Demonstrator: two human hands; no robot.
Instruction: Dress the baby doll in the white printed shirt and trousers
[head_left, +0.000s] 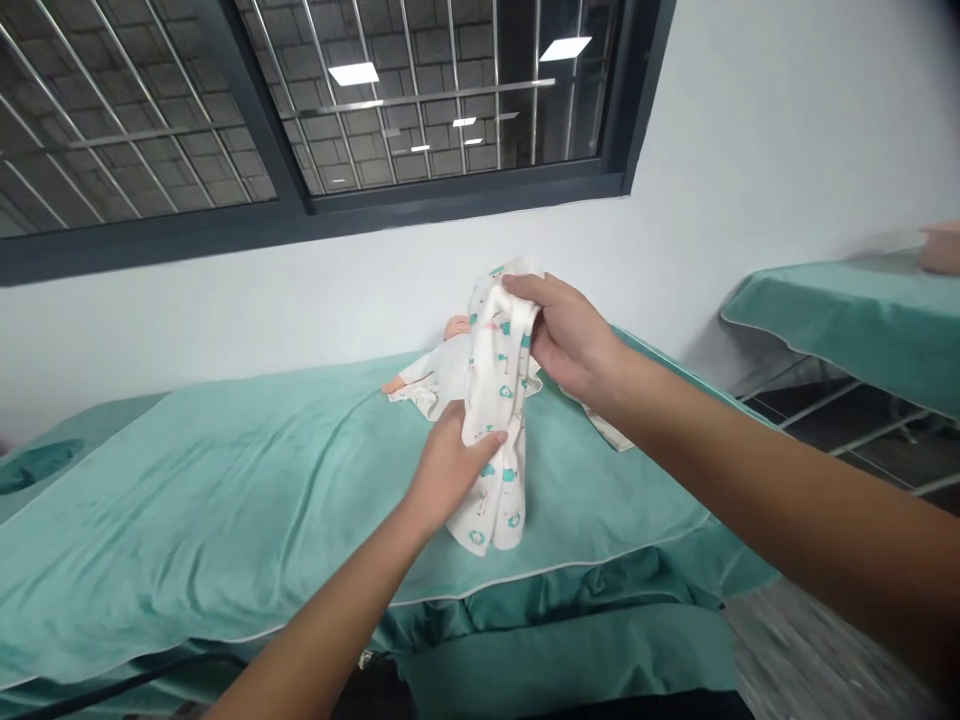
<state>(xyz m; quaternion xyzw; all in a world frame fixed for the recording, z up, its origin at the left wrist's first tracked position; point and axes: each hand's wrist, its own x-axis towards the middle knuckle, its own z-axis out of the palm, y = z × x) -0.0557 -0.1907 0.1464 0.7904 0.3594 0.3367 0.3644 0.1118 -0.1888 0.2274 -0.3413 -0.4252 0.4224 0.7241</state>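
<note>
A white baby garment (496, 380) with green and pink animal prints hangs upright between my hands above the bed. My right hand (566, 330) pinches it near its top, with the thumb laid over the cloth. Lower down, my left hand (450, 455) grips its left side, thumb in front and fingers behind. Two loose ends of the cloth dangle below my left hand. Just behind it lies a doll (427, 375) in a white top, largely covered by the garment; one arm and part of the head show.
Green cover (225, 480) drapes the bed, which stands against a white wall under a barred window (420, 100). Another piece of pale cloth (611, 432) lies partly behind my right wrist. At the right is a second green-covered bed (847, 310) with metal rails.
</note>
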